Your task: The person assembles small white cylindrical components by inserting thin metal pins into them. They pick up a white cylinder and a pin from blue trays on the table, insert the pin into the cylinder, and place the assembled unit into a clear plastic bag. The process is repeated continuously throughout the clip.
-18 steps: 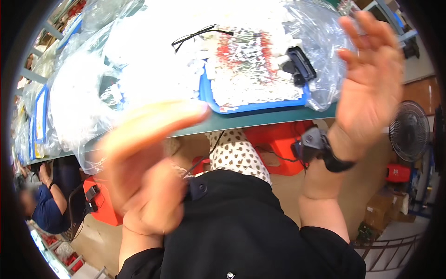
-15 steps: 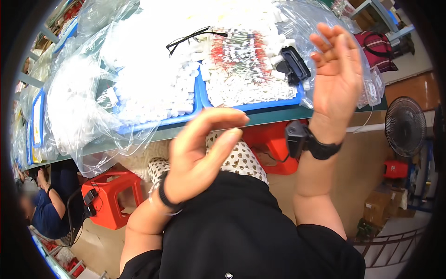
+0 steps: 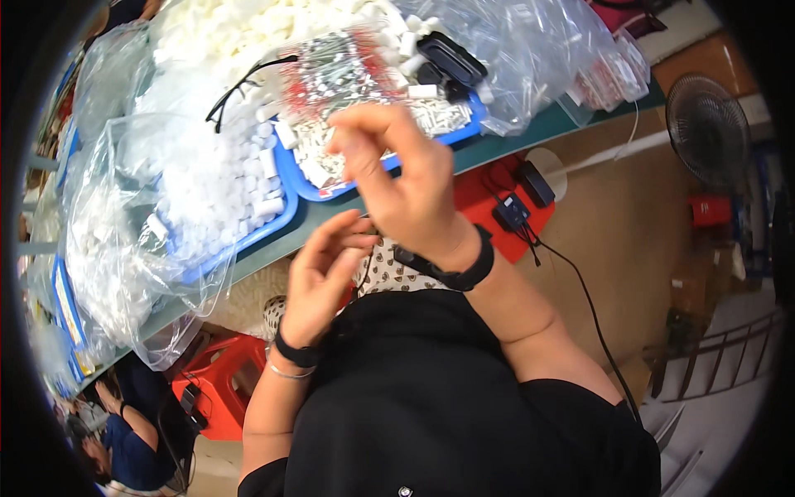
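My left hand (image 3: 321, 273) hovers off the table's near edge, its fingers loosely bent and the thumb apart; nothing shows in it. Higher up, my right hand (image 3: 406, 178) is above the near rim of a blue tray (image 3: 339, 192). Its index finger and thumb stand apart with no item visible between them; its other fingers are mostly hidden. Small white tubes (image 3: 447, 118) fill that tray's near part, and behind them lies a bundle of thin red and metallic wire-like pieces (image 3: 339, 70). To the left, a second blue tray (image 3: 248, 238) carries white cylindrical pieces (image 3: 236, 178).
Black eyeglasses (image 3: 240, 89) and a black case-like object (image 3: 451, 60) rest on the pieces. Clear plastic bags (image 3: 124, 224) cover the table's left. Red stools (image 3: 522, 219) stand below, one bearing black devices with a cable. A fan (image 3: 706, 124) is at right; another person (image 3: 132, 447) sits lower left.
My right hand has swung left and down from the table's right side to above the tray's near rim. My left hand has dropped lower. The whole view has shifted and turned.
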A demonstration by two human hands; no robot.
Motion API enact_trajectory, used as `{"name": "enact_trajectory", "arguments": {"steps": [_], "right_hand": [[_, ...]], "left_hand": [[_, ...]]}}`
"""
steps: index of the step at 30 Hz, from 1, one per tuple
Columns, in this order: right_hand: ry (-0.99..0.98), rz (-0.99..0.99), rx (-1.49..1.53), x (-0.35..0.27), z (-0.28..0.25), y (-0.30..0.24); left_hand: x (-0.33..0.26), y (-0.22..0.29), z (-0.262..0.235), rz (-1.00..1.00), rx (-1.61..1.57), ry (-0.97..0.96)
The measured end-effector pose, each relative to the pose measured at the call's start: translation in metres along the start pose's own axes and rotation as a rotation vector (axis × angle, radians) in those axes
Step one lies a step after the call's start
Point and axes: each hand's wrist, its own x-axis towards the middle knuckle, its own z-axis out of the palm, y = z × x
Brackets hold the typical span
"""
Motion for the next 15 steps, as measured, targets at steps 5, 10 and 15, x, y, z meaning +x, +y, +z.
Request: {"name": "enact_trajectory", "arguments": {"steps": [5,10,15], "right_hand": [[-0.094,-0.040,-0.030,-0.061,-0.005,0.008],[-0.233,0.005,-0.219,-0.120,-0.032,0.021],[-0.202,0.259,-0.583,-0.167,-0.102,0.058]], "left_hand": [[-0.016,0.005,-0.045,0.158,-0.082,0.193],[-0.035,0.008,-0.092,0.266,-0.224,0.320],[-0.051,0.014,-0.118,0.360,-0.230,0.320]]}}
